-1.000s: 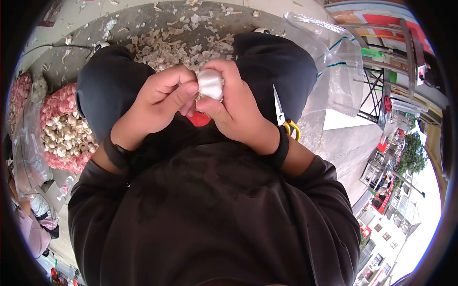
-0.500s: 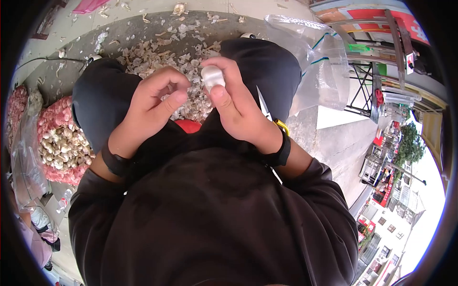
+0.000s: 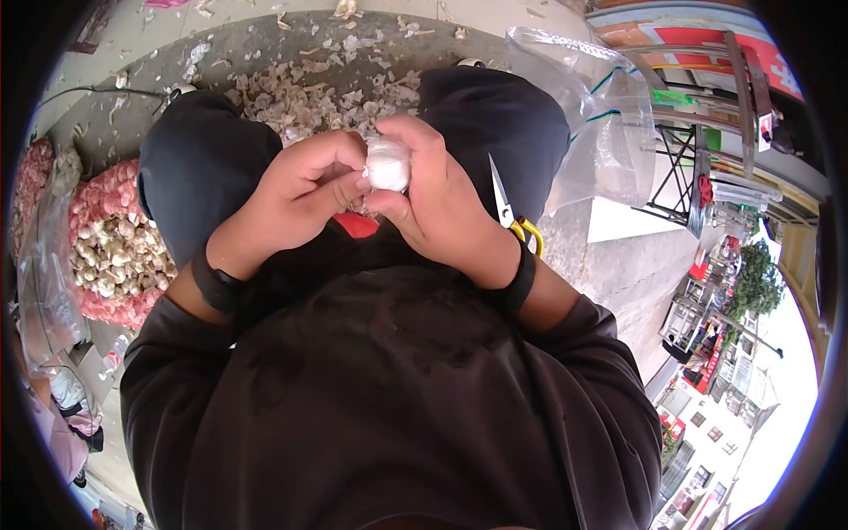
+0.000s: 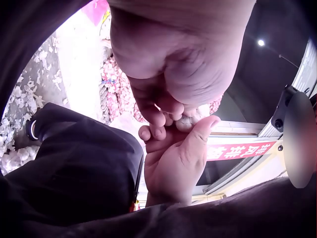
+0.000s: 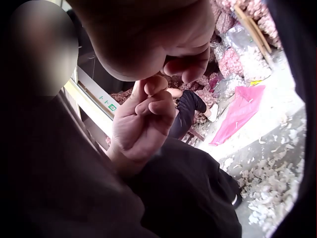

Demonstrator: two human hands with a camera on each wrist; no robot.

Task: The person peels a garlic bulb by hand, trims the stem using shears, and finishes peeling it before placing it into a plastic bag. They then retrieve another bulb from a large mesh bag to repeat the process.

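Observation:
A white garlic bulb (image 3: pixel 389 163) is held in front of my lap, between my knees. My right hand (image 3: pixel 433 190) grips it, thumb below and fingers curled over the top. My left hand (image 3: pixel 309 181) has curled fingers, and its thumb and fingertips pinch at the bulb's left side. In the left wrist view the garlic bulb (image 4: pixel 190 119) shows as a pale patch between my left hand's fingers (image 4: pixel 158 111) and the right hand (image 4: pixel 173 163). The right wrist view shows my left hand (image 5: pixel 143 124) below the right hand's fingers (image 5: pixel 190 67); the bulb is hidden there.
Yellow-handled scissors (image 3: pixel 511 212) lie on my right thigh. A heap of garlic peel (image 3: pixel 309 88) covers the ground between my knees. A red mesh sack of garlic bulbs (image 3: pixel 106 243) sits at my left, and a clear plastic bag (image 3: pixel 601 115) stands at my right.
Half a second ago my left hand was off the bulb, held high by the right hand. Now both hands are lower and the left fingers are on the bulb again.

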